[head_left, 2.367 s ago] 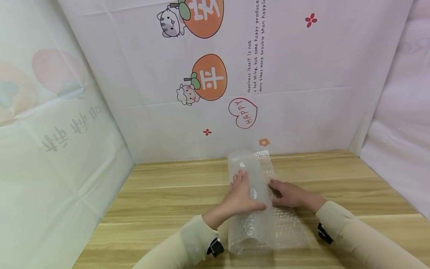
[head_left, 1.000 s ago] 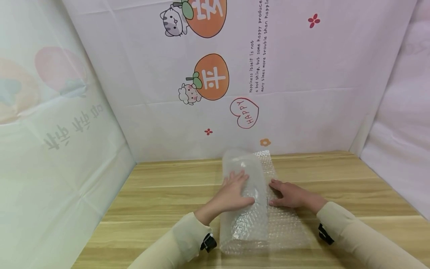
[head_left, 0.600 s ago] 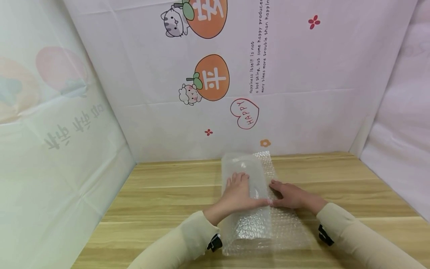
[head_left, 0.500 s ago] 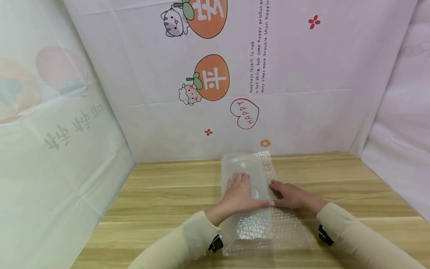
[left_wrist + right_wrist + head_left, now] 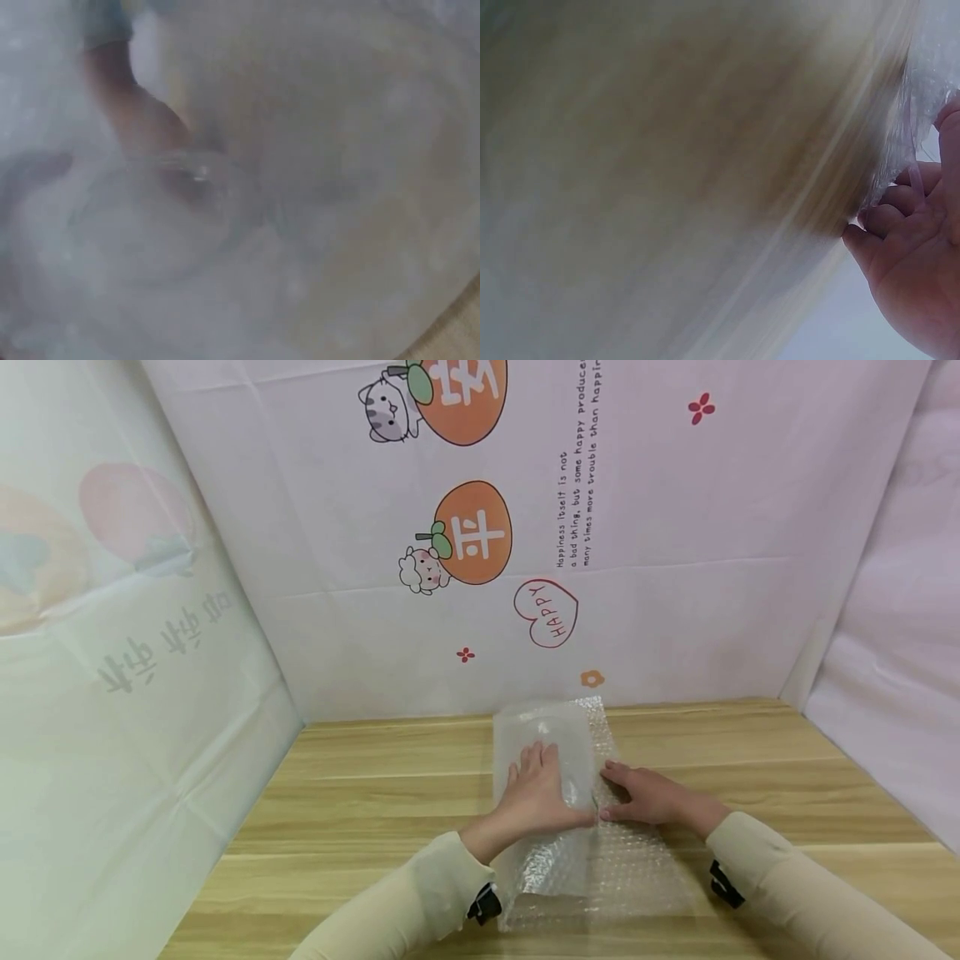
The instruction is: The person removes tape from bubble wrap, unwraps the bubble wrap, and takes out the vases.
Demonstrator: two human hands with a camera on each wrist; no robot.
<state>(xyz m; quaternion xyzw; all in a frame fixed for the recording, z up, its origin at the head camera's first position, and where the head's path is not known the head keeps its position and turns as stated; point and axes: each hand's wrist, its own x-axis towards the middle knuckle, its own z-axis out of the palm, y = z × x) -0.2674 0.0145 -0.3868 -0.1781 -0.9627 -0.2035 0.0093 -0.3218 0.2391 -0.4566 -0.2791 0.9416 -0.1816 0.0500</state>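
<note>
One clear plastic bubble-wrap sheet (image 5: 555, 860) lies on the pale wood-grain table (image 5: 360, 810), judged partly folded, its right strip (image 5: 641, 872) yet uncovered. Left hand (image 5: 531, 797): fingers spread on the folded layer. Right hand (image 5: 648, 795): at the strip; whether pinching, cannot tell.

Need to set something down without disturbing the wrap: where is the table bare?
The table is bare at left, between the wrap, left sleeve and left cloth, and at right, between the wrap, right sleeve and back cloth. The middle is crowded: left hand on the wrap, right hand touching its right part.
</note>
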